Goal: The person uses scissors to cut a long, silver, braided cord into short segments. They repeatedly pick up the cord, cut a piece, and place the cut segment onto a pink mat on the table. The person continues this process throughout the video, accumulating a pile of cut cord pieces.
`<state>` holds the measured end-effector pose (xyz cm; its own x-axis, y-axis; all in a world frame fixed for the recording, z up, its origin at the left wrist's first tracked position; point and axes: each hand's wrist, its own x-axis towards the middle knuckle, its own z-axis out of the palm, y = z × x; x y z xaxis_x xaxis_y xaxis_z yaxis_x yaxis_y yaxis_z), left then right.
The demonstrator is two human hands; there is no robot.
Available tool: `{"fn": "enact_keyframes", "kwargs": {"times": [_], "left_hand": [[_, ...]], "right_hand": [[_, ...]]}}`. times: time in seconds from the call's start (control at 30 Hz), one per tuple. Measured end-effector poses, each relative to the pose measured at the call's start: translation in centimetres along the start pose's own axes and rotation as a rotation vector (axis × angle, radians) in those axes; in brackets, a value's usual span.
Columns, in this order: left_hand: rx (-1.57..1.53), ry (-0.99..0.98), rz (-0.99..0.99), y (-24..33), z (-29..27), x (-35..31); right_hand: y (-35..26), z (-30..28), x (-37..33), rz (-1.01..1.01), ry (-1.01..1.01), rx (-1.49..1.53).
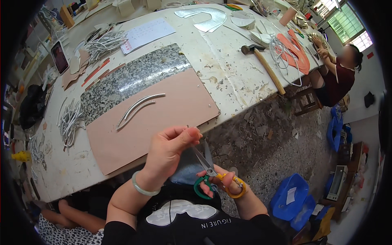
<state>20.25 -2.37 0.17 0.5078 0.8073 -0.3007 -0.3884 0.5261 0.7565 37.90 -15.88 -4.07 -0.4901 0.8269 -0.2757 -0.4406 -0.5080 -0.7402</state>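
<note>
My left hand point(171, 145) is raised over the near edge of the table, thumb and fingertips pinched together. Whatever they hold is too small to make out. Just right of and below it, my right hand point(228, 181) grips scissors point(210, 171) with one yellow and one green handle loop. Their blades stand apart and point up toward the left fingertips. Beyond my left hand, two curved silvery strips point(136, 107) lie side by side on a flat pinkish-tan board point(175, 112). The board overlaps a speckled grey stone slab point(134, 71).
Bundles of silver cord point(71, 122) lie left of the board. A phone point(60, 58), a paper sheet point(150, 34) and a wooden-handled hammer point(269, 71) are on the table. Another person point(339, 79) sits at the right end. Blue tubs point(290, 196) stand on the floor.
</note>
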Motion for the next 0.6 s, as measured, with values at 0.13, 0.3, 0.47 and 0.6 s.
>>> {"fn": "enact_keyframes", "kwargs": {"times": [0.13,0.3,0.47,0.6], "left_hand": [[0.307,-0.06,0.077,0.1,0.2,0.8],[1.012,-0.222,0.136,-1.3,1.5,1.4],[1.358,-0.219,0.741,-1.8,2.8,1.5],[1.52,0.022,0.934,2.6,-0.5,3.8]], "right_hand": [[0.7,-1.0,-2.0,-0.107,0.112,0.011],[-1.5,-2.4,-3.2,-0.389,0.18,-0.019],[-2.5,-3.1,-4.2,-0.524,0.192,-0.05],[-2.2,-3.3,-3.4,-0.528,0.12,-0.026]]}}
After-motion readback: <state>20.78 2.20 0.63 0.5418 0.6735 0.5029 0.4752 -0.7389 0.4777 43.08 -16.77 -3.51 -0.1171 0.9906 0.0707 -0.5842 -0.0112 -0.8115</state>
